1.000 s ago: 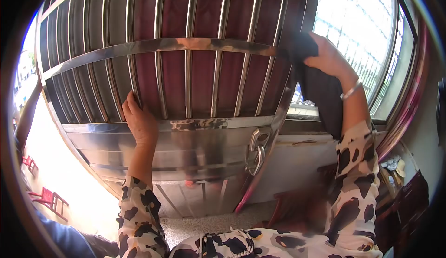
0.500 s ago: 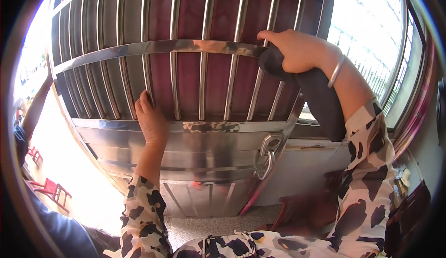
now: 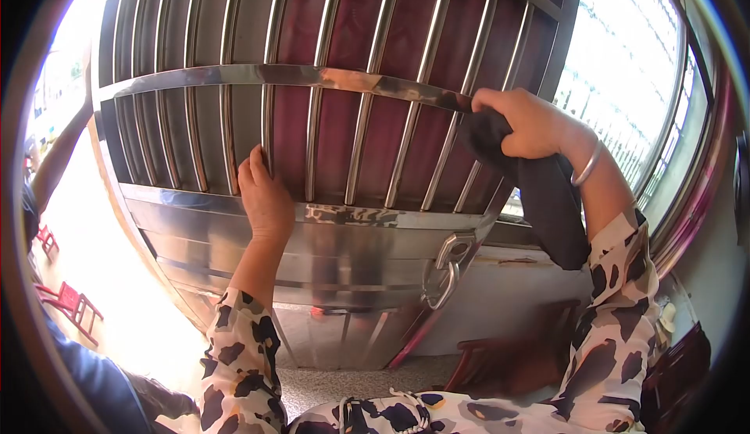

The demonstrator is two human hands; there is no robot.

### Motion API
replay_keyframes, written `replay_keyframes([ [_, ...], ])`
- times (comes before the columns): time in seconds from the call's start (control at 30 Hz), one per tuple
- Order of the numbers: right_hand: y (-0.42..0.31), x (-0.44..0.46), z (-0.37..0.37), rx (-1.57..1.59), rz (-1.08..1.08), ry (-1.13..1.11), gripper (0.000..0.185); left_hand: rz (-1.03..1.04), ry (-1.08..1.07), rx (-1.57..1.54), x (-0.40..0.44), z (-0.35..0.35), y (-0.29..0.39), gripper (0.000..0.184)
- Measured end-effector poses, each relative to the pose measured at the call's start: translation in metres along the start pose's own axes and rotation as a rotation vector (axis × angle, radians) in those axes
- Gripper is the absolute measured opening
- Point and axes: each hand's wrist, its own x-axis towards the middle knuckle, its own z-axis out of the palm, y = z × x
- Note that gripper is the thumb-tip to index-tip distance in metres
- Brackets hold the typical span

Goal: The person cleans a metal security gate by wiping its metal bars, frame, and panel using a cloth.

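Note:
A metal door with shiny vertical bars and a curved crossband fills the middle of the view. My left hand has its fingers bent round the lower end of one bar. My right hand, with a bracelet at its wrist, grips a dark grey cloth at the right end of the crossband. Part of the cloth is bunched under the fingers, and the rest hangs down beside my forearm. Below and left of the cloth is the door's handle.
Right of the door is a bright barred window. A dark red wooden chair stands below it. Another person's blue clothing and arm show at the left, near a red stool on the sunlit ground.
My right hand and the cloth have moved right and down, to the crossband's end. My left hand stays at the bars. The door appears shifted slightly right in the view.

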Motion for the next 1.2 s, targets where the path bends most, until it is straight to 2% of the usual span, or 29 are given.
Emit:
replay_keyframes([
  [0.1, 0.003, 0.0, 0.005, 0.036, -0.023, 0.108, 0.063, -0.017, 0.0, 0.023, 0.0, 0.002, 0.001, 0.054],
  [0.23, 0.001, 0.017, 0.005, 0.039, -0.08, 0.143, 0.066, -0.045, -0.02, -0.018, 0.0, 0.002, 0.002, 0.056],
  [0.3, -0.007, 0.032, 0.003, 0.002, 0.014, 0.017, 0.064, -0.014, -0.008, 0.003, 0.0, 0.003, 0.0, 0.055],
  [0.37, -0.02, 0.045, -0.003, -0.036, 0.086, -0.018, 0.061, -0.011, -0.015, -0.01, 0.001, 0.002, 0.0, 0.055],
  [0.43, -0.032, 0.053, -0.012, -0.1, 0.229, -0.182, 0.056, -0.014, -0.023, -0.024, 0.0, 0.0, -0.001, 0.055],
  [0.5, -0.027, 0.05, -0.017, -0.057, 0.24, -0.178, 0.056, -0.014, -0.023, -0.031, 0.002, 0.0, 0.0, 0.054],
  [0.57, -0.02, 0.034, -0.024, -0.01, 0.093, -0.041, 0.058, -0.035, -0.034, -0.031, 0.003, -0.001, 0.0, 0.053],
  [0.6, -0.019, 0.023, -0.027, -0.023, 0.086, -0.043, 0.058, -0.057, -0.059, -0.033, 0.002, -0.001, 0.001, 0.053],
  [0.67, -0.016, 0.0, -0.032, 0.04, -0.06, -0.245, 0.065, -0.056, -0.035, -0.036, 0.001, 0.001, 0.001, 0.053],
  [0.7, -0.012, 0.0, -0.03, 0.039, -0.059, -0.244, 0.065, -0.04, -0.019, -0.037, 0.002, 0.002, 0.002, 0.053],
  [0.77, -0.001, 0.002, -0.021, 0.079, -0.124, -0.002, 0.07, -0.029, 0.0, -0.028, 0.0, 0.005, 0.001, 0.056],
  [0.83, 0.0, 0.015, -0.017, 0.025, -0.109, 0.05, 0.072, -0.018, 0.016, -0.021, -0.001, 0.005, 0.002, 0.06],
  [0.9, 0.0, 0.033, -0.009, 0.0, -0.064, 0.011, 0.069, -0.013, 0.005, -0.015, 0.0, 0.004, 0.002, 0.059],
  [0.93, -0.017, 0.038, -0.013, -0.045, 0.064, -0.098, 0.066, -0.008, 0.008, -0.015, 0.0, 0.004, 0.001, 0.059],
  [0.97, -0.027, 0.042, -0.015, -0.045, 0.063, -0.094, 0.066, -0.009, -0.004, -0.021, 0.0, 0.004, -0.001, 0.059],
  [1.03, -0.04, 0.046, -0.015, -0.091, 0.259, -0.251, 0.066, -0.013, -0.019, -0.026, -0.001, 0.002, 0.0, 0.059],
  [1.07, -0.019, 0.048, -0.006, -0.056, 0.129, -0.071, 0.061, -0.032, -0.049, -0.029, 0.0, 0.0, 0.002, 0.058],
  [1.1, -0.006, 0.039, -0.008, -0.06, 0.125, -0.07, 0.061, -0.051, -0.076, -0.032, 0.001, -0.002, 0.002, 0.057],
  [1.17, 0.013, 0.02, -0.01, 0.169, -0.163, 0.13, 0.056, -0.054, -0.046, -0.033, 0.001, 0.002, 0.001, 0.057],
  [1.2, 0.013, 0.011, -0.013, 0.182, -0.123, 0.108, 0.051, -0.049, -0.026, -0.031, 0.0, 0.004, 0.001, 0.057],
])
